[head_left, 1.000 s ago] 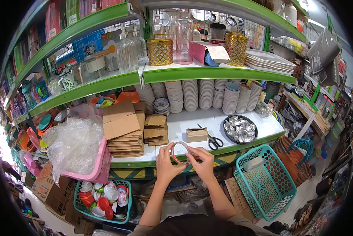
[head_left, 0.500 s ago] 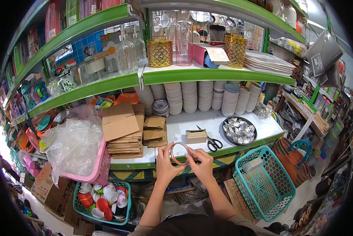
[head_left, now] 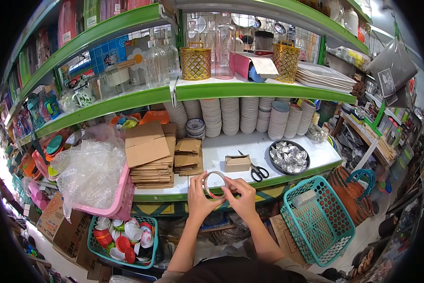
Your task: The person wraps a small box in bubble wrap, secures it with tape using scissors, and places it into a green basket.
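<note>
A roll of tape point(head_left: 215, 174) stands on edge between my two hands, in front of the white shelf. My left hand point(head_left: 201, 198) grips its left side, fingers curled around the rim. My right hand point(head_left: 241, 197) pinches the right side with thumb and fingertips. Just beyond the roll, a small cardboard box point(head_left: 237, 163) sits on the shelf. Black-handled scissors point(head_left: 258, 173) lie to the right of that box, partly hidden by it. Farther right is a round black tray point(head_left: 272, 153) with silvery foil-like pieces in it.
Folded cardboard point(head_left: 150, 174) is stacked left on the shelf, beside a pink basket point(head_left: 122, 193) of bubble wrap. Stacks of white bowls point(head_left: 229, 115) line the back. A teal basket point(head_left: 346, 226) stands lower right, another basket point(head_left: 91, 240) lower left. The green shelf edge point(head_left: 268, 89) overhangs.
The view has shifted slightly, so the shelf contents appear a little to the right. Both hands keep hold of the tape roll, which looks turned slightly more face-on.
</note>
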Available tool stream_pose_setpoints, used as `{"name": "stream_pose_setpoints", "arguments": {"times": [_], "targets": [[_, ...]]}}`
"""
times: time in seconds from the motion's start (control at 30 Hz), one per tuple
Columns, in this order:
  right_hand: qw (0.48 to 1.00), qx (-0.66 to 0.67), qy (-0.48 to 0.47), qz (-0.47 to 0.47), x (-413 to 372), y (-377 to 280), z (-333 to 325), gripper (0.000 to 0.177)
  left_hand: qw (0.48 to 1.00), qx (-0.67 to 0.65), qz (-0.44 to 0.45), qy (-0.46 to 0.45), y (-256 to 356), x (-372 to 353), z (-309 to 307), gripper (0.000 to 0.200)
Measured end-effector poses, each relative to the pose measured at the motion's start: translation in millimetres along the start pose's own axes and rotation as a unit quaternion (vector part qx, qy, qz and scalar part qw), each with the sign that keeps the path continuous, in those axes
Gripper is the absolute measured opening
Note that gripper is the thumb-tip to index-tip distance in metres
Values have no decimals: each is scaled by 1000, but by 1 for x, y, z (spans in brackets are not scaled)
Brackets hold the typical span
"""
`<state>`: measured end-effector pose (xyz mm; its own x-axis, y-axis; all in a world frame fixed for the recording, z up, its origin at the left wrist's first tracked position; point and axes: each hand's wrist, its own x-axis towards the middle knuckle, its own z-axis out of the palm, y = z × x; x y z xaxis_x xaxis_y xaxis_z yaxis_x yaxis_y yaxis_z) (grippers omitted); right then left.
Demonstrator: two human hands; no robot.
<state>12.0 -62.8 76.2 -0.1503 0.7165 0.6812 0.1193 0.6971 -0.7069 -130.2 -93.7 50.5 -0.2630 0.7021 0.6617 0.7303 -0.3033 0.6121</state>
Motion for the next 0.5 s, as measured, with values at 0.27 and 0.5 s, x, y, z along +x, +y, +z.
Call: {"name": "stream_pose_setpoints", "arguments": {"times": [0.27, 0.5], "targets": [[1000, 8, -10, 13, -2, 5, 0, 29, 999, -5, -49, -14, -3, -4, 2, 90], [998, 45, -15, 35, -4, 6, 3, 32, 1000, 20, -17, 2, 0, -4, -1, 85]]}}
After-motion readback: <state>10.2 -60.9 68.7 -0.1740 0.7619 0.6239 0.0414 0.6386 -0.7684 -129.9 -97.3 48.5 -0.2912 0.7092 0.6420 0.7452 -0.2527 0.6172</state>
